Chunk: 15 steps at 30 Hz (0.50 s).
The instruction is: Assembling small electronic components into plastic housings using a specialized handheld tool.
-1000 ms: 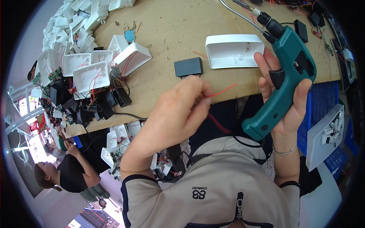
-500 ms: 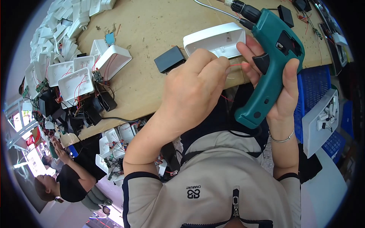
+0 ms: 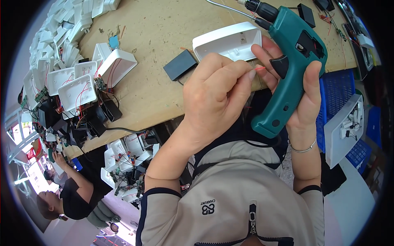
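My left hand [image 3: 215,96] is closed in a pinch, with a short end of thin red wire [image 3: 260,68] sticking out past the fingertips. That wire end lies close to the fingers of my right hand [image 3: 305,104], which holds a teal soldering gun [image 3: 273,102] by its grip. The gun has a black trigger and a curved metal tube beside its black nozzle, pointing away to the upper left. Just beyond my hands, an open white plastic housing [image 3: 223,37] rests near the table edge. Left of it lies a black box [image 3: 179,65].
White housings with red wires and circuit boards [image 3: 78,92] crowd the table's left side; a heap of white parts [image 3: 61,30] lies behind. More housings [image 3: 129,158] sit below the edge. Blue crates [image 3: 338,94] and a white tray [image 3: 342,131] stand right. A person [image 3: 76,199] works at left.
My left hand has shifted slightly right, bringing the red wire end nearer the fingers of my right hand. The soldering gun stays in my right hand. The view has shifted slightly.
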### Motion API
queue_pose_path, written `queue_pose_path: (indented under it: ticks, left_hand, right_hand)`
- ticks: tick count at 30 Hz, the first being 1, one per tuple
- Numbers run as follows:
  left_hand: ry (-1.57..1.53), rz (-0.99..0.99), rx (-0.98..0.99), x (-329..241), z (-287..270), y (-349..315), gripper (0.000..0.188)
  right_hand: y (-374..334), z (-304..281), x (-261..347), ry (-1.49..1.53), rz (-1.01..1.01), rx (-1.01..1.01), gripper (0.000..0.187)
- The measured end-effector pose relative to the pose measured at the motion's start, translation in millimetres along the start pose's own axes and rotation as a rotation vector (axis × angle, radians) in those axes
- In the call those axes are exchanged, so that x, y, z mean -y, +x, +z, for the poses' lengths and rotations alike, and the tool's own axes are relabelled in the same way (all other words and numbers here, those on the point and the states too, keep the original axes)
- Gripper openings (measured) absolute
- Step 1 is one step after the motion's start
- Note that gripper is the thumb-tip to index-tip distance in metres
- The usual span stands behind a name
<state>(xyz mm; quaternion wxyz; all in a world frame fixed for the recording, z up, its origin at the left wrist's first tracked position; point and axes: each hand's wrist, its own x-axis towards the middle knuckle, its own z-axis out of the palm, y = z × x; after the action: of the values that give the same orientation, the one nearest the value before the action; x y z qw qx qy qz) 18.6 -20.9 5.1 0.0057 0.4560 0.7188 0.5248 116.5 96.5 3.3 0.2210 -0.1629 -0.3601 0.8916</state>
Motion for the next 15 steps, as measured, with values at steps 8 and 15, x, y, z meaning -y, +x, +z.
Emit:
queue_pose_path:
  ticks: [8,15]
  left_hand:
    - [0.429,0.188,-0.269,5,7,1,0.016]
    - [0.509,0.09,-0.242,12,14,11,0.007]
  right_hand:
    - [-33,-16,18,-0.219,-0.107,-0.011,0.08]
    - [-92,-27,26,-0.519,-0.245,-0.16,0.084]
